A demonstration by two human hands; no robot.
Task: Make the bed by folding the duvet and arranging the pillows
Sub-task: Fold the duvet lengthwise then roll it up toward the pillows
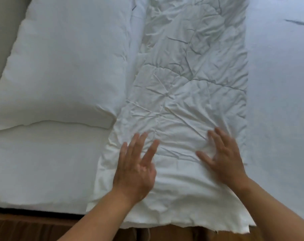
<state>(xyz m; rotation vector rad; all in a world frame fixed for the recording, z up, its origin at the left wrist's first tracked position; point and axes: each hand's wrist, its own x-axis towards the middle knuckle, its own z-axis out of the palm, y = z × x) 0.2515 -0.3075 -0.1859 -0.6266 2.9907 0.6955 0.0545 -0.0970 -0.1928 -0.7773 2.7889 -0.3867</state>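
A white, wrinkled duvet point(187, 80) lies folded into a long strip running away from me down the middle of the bed. Its near end hangs slightly over the bed's front edge. My left hand point(135, 167) lies flat on the duvet's near left part, fingers straight and spread. My right hand point(224, 153) lies flat on the near right part, fingers spread too. A large white pillow point(64, 66) rests to the left of the duvet, its long side touching the strip. Neither hand grips any cloth.
The white bed sheet point(280, 101) stretches bare to the right of the duvet and in front of the pillow point(43, 162). A brown bed frame or skirt point(26, 226) runs along the bottom. A grey surface point(1, 32) shows beyond the pillow at upper left.
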